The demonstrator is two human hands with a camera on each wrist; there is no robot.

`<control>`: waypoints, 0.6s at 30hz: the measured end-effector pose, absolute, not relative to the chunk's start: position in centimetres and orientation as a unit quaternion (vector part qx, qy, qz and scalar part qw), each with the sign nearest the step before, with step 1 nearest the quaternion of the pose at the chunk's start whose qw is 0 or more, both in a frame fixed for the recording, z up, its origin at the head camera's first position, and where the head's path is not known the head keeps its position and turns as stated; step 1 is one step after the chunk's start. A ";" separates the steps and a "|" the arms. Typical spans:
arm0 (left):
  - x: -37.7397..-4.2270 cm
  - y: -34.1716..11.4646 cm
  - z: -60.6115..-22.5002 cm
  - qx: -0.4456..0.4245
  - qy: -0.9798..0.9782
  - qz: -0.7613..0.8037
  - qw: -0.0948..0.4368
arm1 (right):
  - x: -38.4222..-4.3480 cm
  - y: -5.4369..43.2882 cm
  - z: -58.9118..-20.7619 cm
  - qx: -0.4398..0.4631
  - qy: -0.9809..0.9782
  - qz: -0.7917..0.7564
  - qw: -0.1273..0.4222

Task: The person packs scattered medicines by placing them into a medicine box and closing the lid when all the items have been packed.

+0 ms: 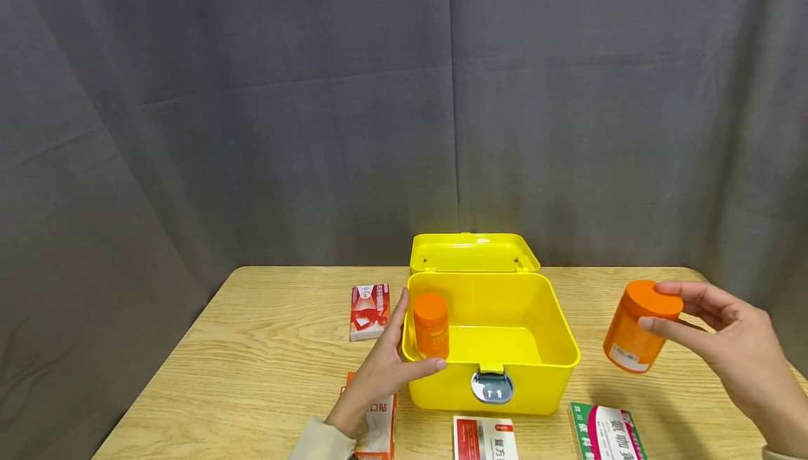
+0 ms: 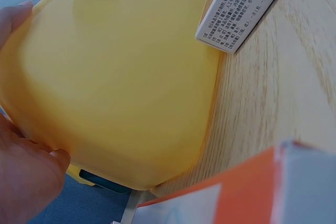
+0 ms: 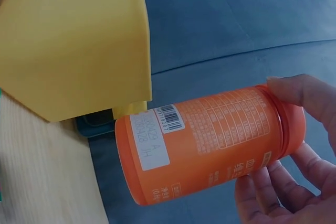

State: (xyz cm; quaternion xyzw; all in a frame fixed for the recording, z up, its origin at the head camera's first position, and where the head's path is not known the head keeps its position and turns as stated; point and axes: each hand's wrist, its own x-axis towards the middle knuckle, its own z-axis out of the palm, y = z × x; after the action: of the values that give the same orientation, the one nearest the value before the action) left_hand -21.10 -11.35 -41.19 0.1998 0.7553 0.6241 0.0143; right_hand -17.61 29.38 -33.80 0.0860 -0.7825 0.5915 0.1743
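Observation:
A yellow box [image 1: 549, 390] stands at the middle of the table with its lid [image 1: 473, 253] tipped back. Against its left side rests my left hand [image 1: 381, 369], fingers straight along the wall and thumb lying at the front rim. A small orange bottle [image 1: 432, 327] is upright inside, by the left wall. To the right of the box, my right hand [image 1: 726, 334] grips a larger orange bottle [image 3: 210, 140] around its cap, thumb opposite the fingers. That bottle is tilted and raised above the table, apart from the box.
Behind the left hand lies a red and white carton [image 1: 370, 312]. An orange and white carton [image 1: 379, 425] is partly hidden under the left wrist. In front are a red and white carton [image 1: 485, 439] and a green, pink and white one [image 1: 606, 432]. A grey curtain [image 1: 315, 130] hangs behind the table.

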 end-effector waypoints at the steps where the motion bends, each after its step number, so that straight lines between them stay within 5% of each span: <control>1: -21.1 -11.3 -41.2 0.199 0.757 0.623 0.014 | -17.5 29.3 -33.6 0.087 -0.779 0.596 0.174; 18: -21.2 -11.4 -41.3 0.206 0.750 0.628 0.014 | -16.9 27.9 -31.4 0.075 -0.817 0.547 0.169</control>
State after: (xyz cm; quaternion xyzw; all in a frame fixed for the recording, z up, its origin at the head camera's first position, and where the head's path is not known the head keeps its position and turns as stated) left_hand -21.20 -11.37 -41.27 0.2057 0.7502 0.6283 0.0139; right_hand -16.92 27.90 -31.42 0.0752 -0.8167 0.5466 0.1691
